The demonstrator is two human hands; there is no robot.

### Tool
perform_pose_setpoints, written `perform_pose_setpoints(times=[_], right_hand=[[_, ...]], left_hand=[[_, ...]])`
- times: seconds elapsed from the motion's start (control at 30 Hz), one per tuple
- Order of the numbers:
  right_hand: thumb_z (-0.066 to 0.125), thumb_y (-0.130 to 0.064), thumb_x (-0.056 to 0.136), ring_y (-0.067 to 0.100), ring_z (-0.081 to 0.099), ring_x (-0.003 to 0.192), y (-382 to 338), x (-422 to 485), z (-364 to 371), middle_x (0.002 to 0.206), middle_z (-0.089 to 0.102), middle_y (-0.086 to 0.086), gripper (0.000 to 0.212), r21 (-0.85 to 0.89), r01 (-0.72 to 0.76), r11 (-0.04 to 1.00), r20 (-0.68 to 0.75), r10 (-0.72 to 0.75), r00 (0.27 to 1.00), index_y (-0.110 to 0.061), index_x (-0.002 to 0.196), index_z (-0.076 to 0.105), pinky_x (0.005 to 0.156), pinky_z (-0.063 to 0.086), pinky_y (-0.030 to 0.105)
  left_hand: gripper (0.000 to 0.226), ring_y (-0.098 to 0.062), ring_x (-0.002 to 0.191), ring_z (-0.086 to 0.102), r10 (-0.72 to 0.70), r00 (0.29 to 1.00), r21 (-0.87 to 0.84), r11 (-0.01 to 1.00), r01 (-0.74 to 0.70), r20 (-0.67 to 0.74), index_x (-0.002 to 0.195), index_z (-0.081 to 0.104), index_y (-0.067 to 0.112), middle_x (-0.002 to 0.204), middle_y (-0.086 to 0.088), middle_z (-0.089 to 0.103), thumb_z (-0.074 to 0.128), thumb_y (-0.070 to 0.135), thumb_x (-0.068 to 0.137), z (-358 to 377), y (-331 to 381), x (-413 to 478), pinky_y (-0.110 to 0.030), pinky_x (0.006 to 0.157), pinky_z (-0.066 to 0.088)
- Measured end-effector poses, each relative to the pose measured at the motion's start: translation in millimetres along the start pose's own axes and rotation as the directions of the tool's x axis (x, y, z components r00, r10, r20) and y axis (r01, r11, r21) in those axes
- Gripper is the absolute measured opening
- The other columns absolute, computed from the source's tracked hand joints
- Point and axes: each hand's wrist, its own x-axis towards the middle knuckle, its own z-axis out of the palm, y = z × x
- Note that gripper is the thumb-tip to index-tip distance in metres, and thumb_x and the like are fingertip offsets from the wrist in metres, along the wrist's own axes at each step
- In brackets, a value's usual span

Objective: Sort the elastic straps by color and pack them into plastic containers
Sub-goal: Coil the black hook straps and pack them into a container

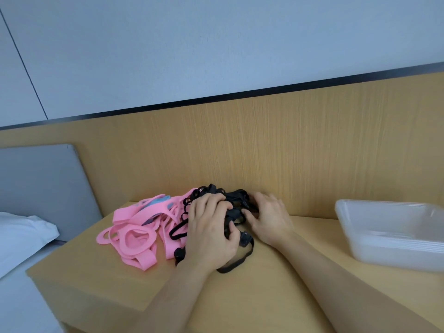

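A tangle of black elastic straps (236, 205) lies at the back of the wooden table, against the wall panel. My left hand (209, 231) grips the left part of this black bundle, its fingers curled round the straps. On the bundle's right side my right hand (269, 216) presses with curled fingers, and its thumb touches the straps. A heap of pink straps (139, 233) spreads to the left, with a bit of blue strap (157, 201) showing on top. A stack of clear plastic containers (389, 231) stands at the right.
The light wooden table (264, 296) ends in an edge at the left front. A bed with a white pillow (21, 239) and a grey headboard (40, 181) lies to the left. A wooden wall panel (288, 145) rises right behind the straps.
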Motion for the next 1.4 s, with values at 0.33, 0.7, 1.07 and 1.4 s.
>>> perform_pose_setpoints(times=[0.33,0.7,1.07,1.4], right_hand=[[0.046,-0.040,0.103,0.014,0.052,0.067,9,1,-12,0.078,0.056,-0.005,0.025,0.410,-0.113,0.905,-0.175,0.199,0.964,-0.024,0.084,0.050,0.055,0.033,0.028],[0.040,-0.034,0.106,0.008,0.043,0.052,3,-7,-44,0.061,0.051,-0.002,0.031,0.607,-0.130,0.784,-0.389,0.435,0.812,-0.021,0.079,0.047,0.049,0.034,0.029],[0.043,-0.039,0.097,0.006,0.036,0.051,-16,-15,-104,0.055,0.045,-0.016,0.030,0.712,0.070,0.699,-0.516,0.453,0.727,-0.022,0.072,0.046,0.048,0.033,0.022],[0.038,-0.033,0.104,0.018,0.061,0.054,-44,-4,-195,0.090,0.069,0.008,0.023,0.722,-0.034,0.691,-0.444,0.499,0.744,-0.025,0.089,0.053,0.047,0.050,0.035]], left_hand=[[0.019,-0.017,0.129,0.048,-0.134,0.991,-0.023,0.991,0.134,0.015,0.081,0.071,0.024,0.109,0.011,0.067,0.053,0.030,0.082,11,-2,-3,-0.041,0.116,0.027],[0.017,-0.026,0.132,0.049,-0.290,0.957,0.055,0.955,0.290,-0.020,0.079,0.073,0.018,0.113,0.002,0.070,0.057,0.025,0.078,10,0,-2,-0.052,0.115,0.030],[0.025,-0.026,0.138,0.040,-0.351,0.936,0.092,0.933,0.347,0.034,0.084,0.074,0.018,0.117,0.004,0.067,0.053,0.031,0.083,13,-1,-1,-0.045,0.117,0.023],[0.020,-0.033,0.131,0.044,-0.329,0.944,0.034,0.944,0.328,0.028,0.097,0.071,0.017,0.112,0.002,0.067,0.064,0.025,0.080,12,0,-2,-0.052,0.114,0.028]])
